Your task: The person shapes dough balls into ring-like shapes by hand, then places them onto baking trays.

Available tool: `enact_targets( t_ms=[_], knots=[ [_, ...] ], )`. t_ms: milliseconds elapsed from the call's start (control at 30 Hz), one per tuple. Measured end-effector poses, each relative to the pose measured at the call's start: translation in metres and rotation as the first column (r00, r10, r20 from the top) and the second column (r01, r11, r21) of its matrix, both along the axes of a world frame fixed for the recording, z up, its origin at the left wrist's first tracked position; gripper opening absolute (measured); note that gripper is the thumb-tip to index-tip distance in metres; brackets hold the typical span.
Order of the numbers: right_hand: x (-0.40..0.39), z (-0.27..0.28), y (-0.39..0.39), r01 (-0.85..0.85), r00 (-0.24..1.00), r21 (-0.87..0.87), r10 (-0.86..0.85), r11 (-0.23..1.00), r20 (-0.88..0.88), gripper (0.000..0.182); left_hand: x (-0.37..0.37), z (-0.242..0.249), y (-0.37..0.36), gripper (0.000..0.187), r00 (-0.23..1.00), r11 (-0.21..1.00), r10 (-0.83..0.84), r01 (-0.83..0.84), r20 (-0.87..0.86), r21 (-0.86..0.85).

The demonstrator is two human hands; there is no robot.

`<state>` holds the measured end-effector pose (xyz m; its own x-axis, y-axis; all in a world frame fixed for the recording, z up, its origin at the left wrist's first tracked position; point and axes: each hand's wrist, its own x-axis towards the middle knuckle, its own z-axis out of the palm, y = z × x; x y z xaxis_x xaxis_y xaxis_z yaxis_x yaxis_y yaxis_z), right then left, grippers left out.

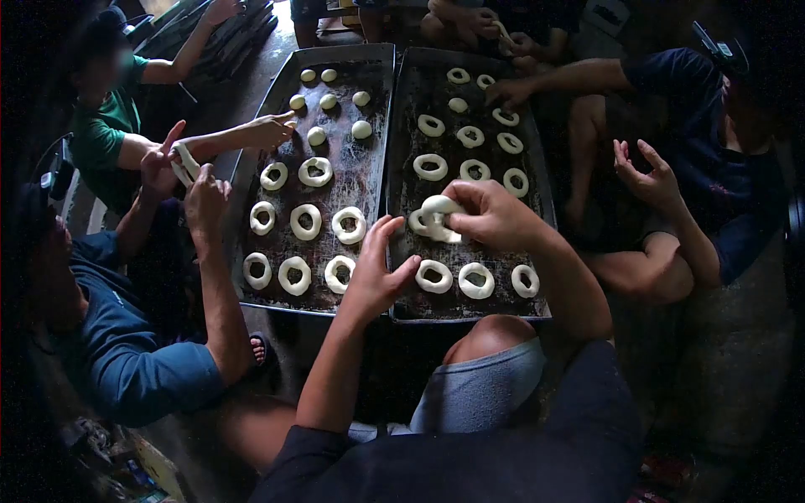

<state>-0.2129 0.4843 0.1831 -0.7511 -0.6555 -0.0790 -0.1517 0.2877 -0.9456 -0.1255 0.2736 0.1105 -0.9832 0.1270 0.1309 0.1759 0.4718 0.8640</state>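
Observation:
Above the right-hand tray, my right hand (495,216) pinches a pale dough ring (442,204) between thumb and fingers. Part of another ring on the tray shows behind it, so their outlines overlap. My left hand (379,272) hovers over the gap between the two trays, fingers and thumb spread, holding nothing. Just left of it lies a dough ring (340,273), partly hidden by the hand. To its right, closer to me, sits another dough ring (433,276) in the front row.
Two dark baking trays, left (285,142) and right (407,101), stand side by side with rows of dough rings. Several round dough balls (328,101) lie at the left tray's far end. Co-workers sit around; one person's hands (201,197) stretch a dough ring at left.

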Motion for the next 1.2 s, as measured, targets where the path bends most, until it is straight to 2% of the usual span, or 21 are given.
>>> enact_targets(
  t_ms=[33, 67, 133, 233, 267, 333, 400, 500, 567, 633, 667, 733, 767, 833, 867, 900, 933, 1000, 1033, 1133, 1200],
  knots=[
    [-0.012, 0.002, 0.000, 0.014, 0.993, 0.154, 0.003, 0.988, -0.114, 0.020, 0.002, -0.011, 0.005, 0.068, 0.994, 0.982, 0.101, -0.093, 0.037, -0.166],
    [-0.027, -0.003, 0.000, 0.041, 0.976, 0.289, 0.023, 0.956, -0.215, 0.021, 0.004, -0.018, 0.011, 0.068, 0.994, 0.981, 0.106, -0.098, 0.036, -0.169],
    [-0.062, -0.022, -0.001, 0.125, 0.970, 0.384, -0.032, 0.915, -0.241, 0.018, 0.004, -0.031, 0.018, 0.068, 0.945, 0.779, 0.320, -0.303, -0.068, -0.550],
    [-0.124, -0.054, -0.001, 0.199, 0.979, 0.357, -0.170, 0.913, -0.113, 0.024, 0.003, -0.064, 0.018, 0.067, 0.953, 0.766, 0.301, -0.268, -0.042, -0.584],
    [-0.146, -0.073, -0.002, 0.238, 0.971, 0.213, -0.234, 0.948, -0.047, 0.029, 0.003, -0.071, 0.018, 0.066, 0.959, 0.757, 0.281, -0.247, -0.040, -0.604],
    [-0.177, -0.082, -0.010, 0.347, 0.929, 0.136, -0.360, 0.928, 0.088, 0.028, 0.004, -0.065, 0.021, 0.063, 0.960, 0.754, 0.275, -0.251, -0.056, -0.606],
    [-0.213, -0.099, -0.020, 0.434, 0.897, 0.014, -0.433, 0.901, 0.088, 0.025, 0.002, -0.066, 0.020, 0.060, 0.963, 0.741, 0.265, -0.238, -0.053, -0.627],
    [-0.270, -0.120, -0.036, 0.552, 0.834, -0.327, -0.502, 0.767, 0.231, 0.021, 0.001, -0.067, 0.021, 0.058, 0.962, 0.752, 0.269, -0.243, -0.052, -0.613],
    [-0.275, -0.107, -0.046, 0.628, 0.777, -0.575, -0.465, 0.524, 0.424, 0.017, 0.001, -0.069, 0.020, 0.056, 0.962, 0.750, 0.267, -0.247, -0.062, -0.613],
    [-0.320, -0.153, -0.047, 0.624, 0.760, -0.552, -0.594, 0.553, 0.264, 0.018, -0.002, -0.066, 0.022, 0.056, 0.958, 0.746, 0.280, -0.254, -0.056, -0.615],
    [-0.328, -0.162, -0.049, 0.812, 0.581, -0.403, -0.517, 0.422, 0.628, 0.018, -0.001, -0.066, 0.023, 0.057, 0.957, 0.746, 0.286, -0.255, -0.049, -0.615],
    [-0.364, -0.242, -0.030, 0.816, 0.513, -0.227, -0.486, 0.531, 0.707, 0.017, -0.003, -0.066, 0.022, 0.057, 0.956, 0.742, 0.290, -0.253, -0.044, -0.621],
    [-0.351, -0.243, -0.027, 0.803, 0.517, -0.128, -0.572, 0.583, 0.637, 0.018, -0.003, -0.064, 0.022, 0.057, 0.957, 0.743, 0.288, -0.240, -0.025, -0.624],
    [-0.329, -0.229, -0.026, 0.742, 0.633, 0.019, -0.710, 0.670, 0.309, 0.018, -0.004, -0.062, 0.022, 0.057, 0.957, 0.743, 0.290, -0.231, -0.008, -0.629],
    [-0.323, -0.228, -0.026, 0.740, 0.652, 0.046, -0.732, 0.671, 0.198, 0.018, -0.002, -0.063, 0.022, 0.057, 0.954, 0.744, 0.299, -0.231, 0.003, -0.627],
    [-0.306, -0.221, -0.037, 0.849, 0.523, 0.008, -0.843, 0.528, 0.121, 0.022, -0.002, -0.064, 0.022, 0.057, 0.955, 0.738, 0.297, -0.231, -0.002, -0.634],
    [-0.293, -0.213, -0.047, 0.844, 0.531, 0.012, -0.839, 0.536, 0.118, 0.022, -0.003, -0.065, 0.023, 0.057, 0.955, 0.733, 0.296, -0.233, -0.009, -0.639],
    [-0.279, -0.207, -0.063, 0.703, 0.667, -0.097, -0.700, 0.705, -0.254, 0.031, -0.004, -0.068, 0.024, 0.057, 0.949, 0.740, 0.316, -0.249, -0.005, -0.625],
    [-0.239, -0.164, -0.079, 0.603, 0.666, -0.102, -0.570, 0.791, -0.480, 0.029, -0.004, -0.070, 0.023, 0.057, 0.948, 0.744, 0.317, -0.252, -0.004, -0.618],
    [-0.222, -0.137, -0.135, 0.312, 0.772, -0.134, -0.333, 0.941, -0.542, 0.029, -0.004, -0.062, 0.021, 0.062, 0.955, 0.762, 0.298, -0.240, -0.003, -0.601],
    [-0.229, -0.138, -0.167, 0.298, 0.787, 0.017, -0.235, 0.955, -0.571, 0.038, -0.001, -0.064, 0.020, 0.064, 0.956, 0.786, 0.295, -0.249, -0.011, -0.566]
  ],
)
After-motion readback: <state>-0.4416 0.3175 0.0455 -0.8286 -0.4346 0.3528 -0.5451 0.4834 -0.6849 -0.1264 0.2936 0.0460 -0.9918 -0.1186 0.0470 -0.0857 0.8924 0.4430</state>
